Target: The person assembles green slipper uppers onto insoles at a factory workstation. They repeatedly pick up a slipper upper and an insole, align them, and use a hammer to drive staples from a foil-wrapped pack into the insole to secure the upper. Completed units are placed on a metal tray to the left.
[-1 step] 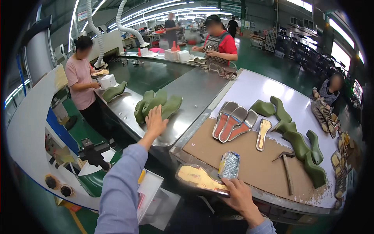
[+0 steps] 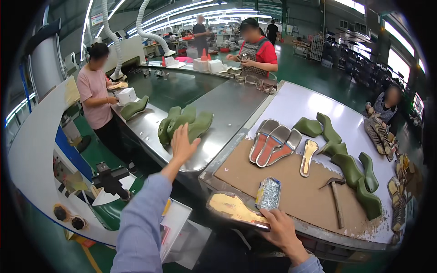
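Note:
My left hand (image 2: 184, 148) reaches over the metal table, fingers spread and thumb apart, holding nothing. Just beyond its fingertips lies a cluster of green shoe lasts (image 2: 199, 126); whether I touch them, I cannot tell. Near the table's front edge, my right hand (image 2: 281, 231) is closed on the narrow end of a shoe-shaped piece with a pale yellow insole (image 2: 227, 204) facing up. Its underside is hidden. Right behind it stands a small rectangular tray of silver nails (image 2: 268, 193).
On the cardboard-covered table (image 2: 246, 179) lie red-brown soles (image 2: 275, 145), a yellow insole (image 2: 308, 157), a hammer (image 2: 336, 202) and more green lasts (image 2: 348, 168). Stacked soles (image 2: 397, 200) line the right edge. Co-workers stand left (image 2: 96, 86) and across (image 2: 261, 52); another sits right (image 2: 387, 104).
My left hand has drawn back slightly toward me from the green lasts, its thumb spreading wider. The right hand and its shoe piece have barely shifted.

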